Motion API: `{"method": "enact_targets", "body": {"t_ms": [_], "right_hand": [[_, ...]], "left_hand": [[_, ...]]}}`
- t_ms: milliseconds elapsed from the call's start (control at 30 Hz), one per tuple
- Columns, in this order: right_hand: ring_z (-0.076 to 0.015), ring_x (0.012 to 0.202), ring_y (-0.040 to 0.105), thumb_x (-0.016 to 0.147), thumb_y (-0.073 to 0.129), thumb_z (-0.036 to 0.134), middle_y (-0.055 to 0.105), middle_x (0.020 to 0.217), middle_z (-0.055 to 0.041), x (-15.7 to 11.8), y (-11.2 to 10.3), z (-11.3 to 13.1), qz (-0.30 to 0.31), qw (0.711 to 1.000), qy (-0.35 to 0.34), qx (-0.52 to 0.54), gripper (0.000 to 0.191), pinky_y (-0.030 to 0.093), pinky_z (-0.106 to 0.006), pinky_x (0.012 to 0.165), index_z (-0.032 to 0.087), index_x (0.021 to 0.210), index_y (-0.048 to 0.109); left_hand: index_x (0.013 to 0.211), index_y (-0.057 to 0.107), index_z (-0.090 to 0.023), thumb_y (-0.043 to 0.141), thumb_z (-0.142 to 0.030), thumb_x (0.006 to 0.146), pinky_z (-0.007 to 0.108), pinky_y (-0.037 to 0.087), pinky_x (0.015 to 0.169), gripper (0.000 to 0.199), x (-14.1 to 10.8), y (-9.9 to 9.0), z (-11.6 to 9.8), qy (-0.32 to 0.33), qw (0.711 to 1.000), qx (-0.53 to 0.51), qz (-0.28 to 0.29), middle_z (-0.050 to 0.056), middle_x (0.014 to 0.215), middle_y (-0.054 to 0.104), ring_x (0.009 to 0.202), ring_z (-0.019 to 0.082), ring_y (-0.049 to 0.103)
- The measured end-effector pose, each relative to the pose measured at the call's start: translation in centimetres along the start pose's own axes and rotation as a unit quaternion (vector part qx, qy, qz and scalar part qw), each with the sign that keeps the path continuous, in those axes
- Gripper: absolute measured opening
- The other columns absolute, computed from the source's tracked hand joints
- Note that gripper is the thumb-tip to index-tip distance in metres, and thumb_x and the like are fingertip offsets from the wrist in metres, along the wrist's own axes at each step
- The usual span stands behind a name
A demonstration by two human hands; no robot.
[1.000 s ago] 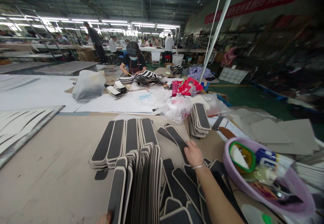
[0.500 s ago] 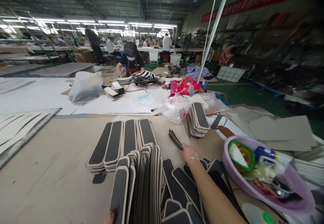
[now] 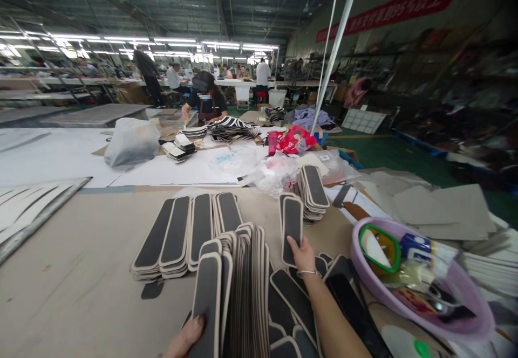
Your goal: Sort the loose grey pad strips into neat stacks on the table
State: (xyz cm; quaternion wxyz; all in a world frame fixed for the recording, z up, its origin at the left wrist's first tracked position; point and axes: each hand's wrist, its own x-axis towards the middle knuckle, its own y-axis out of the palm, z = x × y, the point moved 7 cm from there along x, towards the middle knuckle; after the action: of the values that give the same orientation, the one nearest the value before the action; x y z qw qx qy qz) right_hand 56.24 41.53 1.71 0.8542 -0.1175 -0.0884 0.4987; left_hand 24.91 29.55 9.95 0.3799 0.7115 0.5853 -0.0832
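Observation:
Dark grey, rounded strip pieces (image 3: 292, 219) with pale borders, about two overlapping, stand tilted up in my right hand (image 3: 305, 256), its thumb across the front one. At the lower edge of the view, my left hand (image 3: 188, 336) presses its thumb on the front piece of a long upright row of such strips (image 3: 234, 293); its other fingers are hidden. Loose strips (image 3: 293, 293) lie under my right forearm. Beyond the row, flat stacks of strips (image 3: 175, 231) lie side by side. One more stack (image 3: 313, 191) sits past my right hand.
A lilac basin (image 3: 358, 261) with a green-rimmed container and packets stands on the right. Plastic bags (image 3: 269, 172) and a red bag (image 3: 297, 139) lie farther back. Across the table sits a co-worker (image 3: 205, 99) beside striped pieces. A slanted pole (image 3: 335, 50) rises behind.
My right hand has turned its strips from edge-on to face me. My left hand has come further into view, its thumb on the row's front strip. The camera view has shifted slightly.

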Motion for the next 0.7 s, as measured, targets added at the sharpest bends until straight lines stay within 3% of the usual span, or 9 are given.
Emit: {"method": "enact_targets", "body": {"t_ms": [100, 167, 267, 333, 400, 500, 600, 700], "right_hand": [[-0.0273, 0.092, 0.065, 0.068, 0.063, 0.052, 0.07, 0.099, -0.0121, -0.7, -3.4, 2.7, -0.021, 0.999, 0.013, 0.024, 0.052, 0.048, -0.044, 0.089, 0.016, 0.105, 0.057], [-0.0254, 0.09, 0.066, 0.073, 0.059, 0.053, 0.069, 0.101, -0.01, -2.2, -6.6, 5.5, -0.016, 0.998, 0.02, 0.052, 0.051, 0.052, -0.041, 0.082, 0.019, 0.111, 0.055], [-0.0258, 0.089, 0.066, 0.074, 0.061, 0.047, 0.068, 0.107, -0.0088, -6.6, -10.2, 9.7, 0.065, 0.988, 0.07, 0.123, 0.055, 0.055, -0.039, 0.075, 0.024, 0.122, 0.05], [-0.0267, 0.094, 0.065, 0.073, 0.062, 0.046, 0.066, 0.111, -0.0077, -10.2, -11.6, 11.9, 0.09, 0.989, 0.076, 0.091, 0.056, 0.054, -0.039, 0.077, 0.026, 0.124, 0.048], [-0.0267, 0.1, 0.062, 0.072, 0.062, 0.047, 0.066, 0.112, -0.0056, -13.0, -11.5, 12.7, 0.111, 0.991, 0.076, 0.012, 0.051, 0.052, -0.039, 0.082, 0.029, 0.119, 0.052], [-0.027, 0.098, 0.062, 0.074, 0.059, 0.047, 0.066, 0.104, -0.0044, -15.1, -9.8, 11.1, 0.129, 0.984, 0.079, -0.094, 0.038, 0.049, -0.04, 0.086, 0.029, 0.107, 0.057], [-0.0293, 0.1, 0.058, 0.073, 0.059, 0.046, 0.064, 0.1, -0.0068, -15.1, -8.7, 8.8, 0.098, 0.979, 0.069, -0.166, 0.032, 0.043, -0.043, 0.091, 0.027, 0.099, 0.061], [-0.0298, 0.11, 0.053, 0.068, 0.065, 0.045, 0.061, 0.111, -0.0075, -14.2, -8.3, 7.3, 0.079, 0.986, 0.068, -0.131, 0.043, 0.038, -0.043, 0.098, 0.025, 0.106, 0.06]], "left_hand": [[0.116, 0.058, -0.014, 0.07, -0.039, 0.067, 0.04, 0.054, 0.079, 0.056, 1.0, 2.8, 1.2, -0.03, 0.998, -0.051, -0.005, 0.01, 0.085, 0.072, 0.088, 0.03, 0.067], [0.119, 0.055, -0.013, 0.071, -0.038, 0.066, 0.039, 0.054, 0.076, 0.061, 2.0, 4.9, 2.2, -0.05, 0.992, -0.112, 0.013, 0.011, 0.088, 0.072, 0.082, 0.029, 0.068], [0.121, 0.052, -0.014, 0.07, -0.035, 0.069, 0.035, 0.054, 0.074, 0.059, 3.7, 7.9, 3.7, -0.072, 0.984, -0.161, 0.037, 0.011, 0.09, 0.071, 0.077, 0.025, 0.069], [0.121, 0.051, -0.015, 0.069, -0.035, 0.071, 0.034, 0.054, 0.07, 0.057, 4.8, 9.7, 4.5, -0.081, 0.985, -0.148, 0.042, 0.01, 0.089, 0.071, 0.072, 0.023, 0.068], [0.123, 0.049, -0.017, 0.068, -0.036, 0.072, 0.034, 0.053, 0.069, 0.057, 5.8, 11.5, 5.1, -0.074, 0.987, -0.134, 0.054, 0.009, 0.089, 0.071, 0.071, 0.022, 0.068], [0.122, 0.049, -0.02, 0.07, -0.034, 0.071, 0.033, 0.052, 0.075, 0.057, 7.0, 13.4, 5.5, -0.037, 0.989, -0.127, 0.06, 0.008, 0.096, 0.07, 0.079, 0.022, 0.068], [0.117, 0.055, -0.017, 0.071, -0.035, 0.068, 0.032, 0.051, 0.078, 0.054, 7.9, 14.1, 6.0, -0.016, 0.992, -0.115, 0.042, 0.008, 0.094, 0.071, 0.081, 0.022, 0.067], [0.114, 0.057, -0.015, 0.07, -0.036, 0.068, 0.032, 0.051, 0.077, 0.052, 8.6, 14.4, 6.5, -0.01, 0.994, -0.104, 0.038, 0.008, 0.091, 0.071, 0.079, 0.023, 0.067]]}}
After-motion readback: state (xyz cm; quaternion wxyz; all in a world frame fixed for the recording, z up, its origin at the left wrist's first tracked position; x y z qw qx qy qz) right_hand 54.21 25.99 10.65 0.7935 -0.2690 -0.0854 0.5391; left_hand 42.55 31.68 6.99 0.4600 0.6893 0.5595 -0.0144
